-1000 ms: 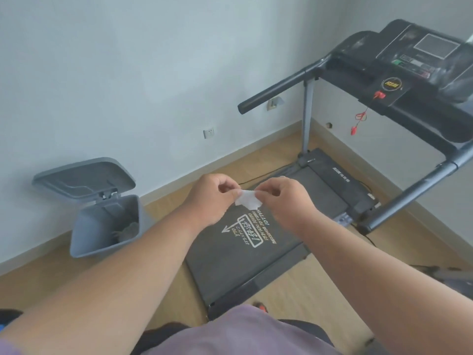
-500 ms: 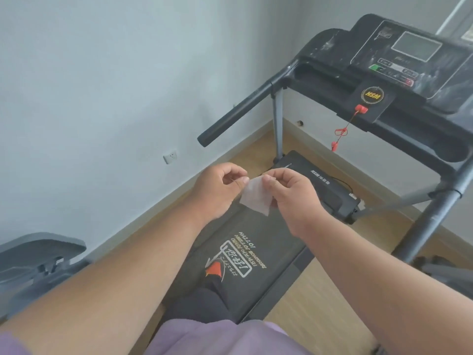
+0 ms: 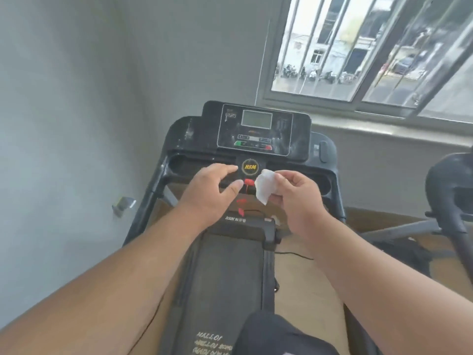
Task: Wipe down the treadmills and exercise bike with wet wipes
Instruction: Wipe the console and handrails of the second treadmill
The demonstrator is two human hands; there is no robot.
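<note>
Black and dusty-looking, the treadmill (image 3: 230, 252) seems unwiped, its smeared console (image 3: 256, 129) far ahead; an exercise bike (image 3: 450, 190) waits right. The left hand (image 3: 207, 193) hovers, fingers relaxed and apart; the right hand (image 3: 294, 198) pinches the wet wipe (image 3: 265, 187) near the console.

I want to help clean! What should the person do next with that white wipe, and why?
Probably bring the wet wipe, pinched in the right hand, up onto the treadmill console and start rubbing. The console shows dusty smears, the wipe hangs just in front of it, and the left hand is open and free.
</note>
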